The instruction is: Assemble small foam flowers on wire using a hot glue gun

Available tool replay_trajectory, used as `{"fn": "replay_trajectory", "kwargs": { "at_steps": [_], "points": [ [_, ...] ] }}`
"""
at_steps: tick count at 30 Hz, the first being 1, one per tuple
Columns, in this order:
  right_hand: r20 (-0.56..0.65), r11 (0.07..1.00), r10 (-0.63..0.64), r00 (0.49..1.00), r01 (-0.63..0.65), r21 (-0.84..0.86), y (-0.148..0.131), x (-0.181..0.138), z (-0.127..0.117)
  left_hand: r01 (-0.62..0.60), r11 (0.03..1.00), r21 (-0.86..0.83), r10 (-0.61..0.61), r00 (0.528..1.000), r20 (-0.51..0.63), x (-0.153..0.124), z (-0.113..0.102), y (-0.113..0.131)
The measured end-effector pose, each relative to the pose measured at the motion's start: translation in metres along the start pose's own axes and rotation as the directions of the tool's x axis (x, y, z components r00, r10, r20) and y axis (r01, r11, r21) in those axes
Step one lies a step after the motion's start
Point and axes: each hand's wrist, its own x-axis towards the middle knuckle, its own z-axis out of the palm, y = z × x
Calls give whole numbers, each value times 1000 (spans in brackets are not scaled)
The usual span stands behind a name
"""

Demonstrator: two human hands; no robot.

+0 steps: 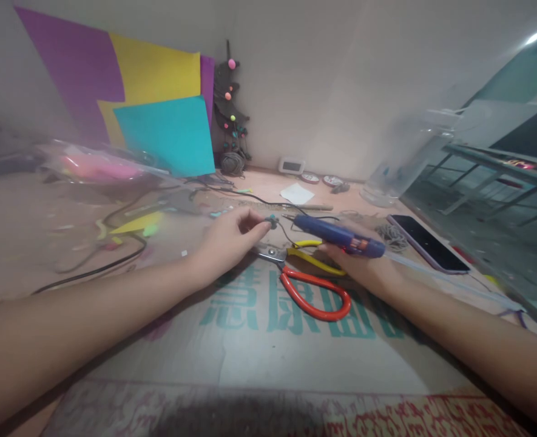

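Between thumb and fingertips, my left hand [234, 237] pinches a small dark piece with a teal bit on it [272, 222]; a thin dark strand trails from it. My right hand [359, 261] is wrapped round a blue hot glue gun [341, 233], its metal nozzle pointing left, close to the small piece but apart from it. A pale glue stick [414, 265] sticks out of the gun's rear. Below the hands lie scissors [316, 294] with one red and one yellow handle loop; my left hand hides most of their blades.
A phone [427, 243] lies at the right beside a tangle of grey cord [392, 238]. A clear plastic jug [400, 158] stands behind. Coloured sheets [168, 133] and a dark decoration with small balls [232, 115] lean on the wall. A black cable [113, 270] crosses the left.
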Motion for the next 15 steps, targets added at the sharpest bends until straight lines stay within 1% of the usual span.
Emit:
{"fn": "replay_trajectory", "kwargs": {
  "at_steps": [4, 6, 9, 12, 15],
  "points": [
    [-37, 994, 14, 999, -10, 112, -7, 4, -13, -4, 1000, 2, 4, 1000, 19, 0, 1, -2],
    [-60, 991, 16, 998, -8, 137, -9, 8, -20, -5, 1000, -7, 5, 999, 36, 0, 1, -3],
    [-131, 991, 28, 991, -10, 133, -8, 18, -30, -13, 1000, -8, 14, 998, 59, -1, 1, -4],
    [-175, 990, 88, 981, -68, 120, -3, 37, -36, -36, 999, 22, 35, 997, 65, -1, 1, -6],
    [-133, 988, 153, 979, -146, 60, 12, 63, -38, -59, 997, 55, 55, 996, 65, -1, 2, -9]
  ]
}}
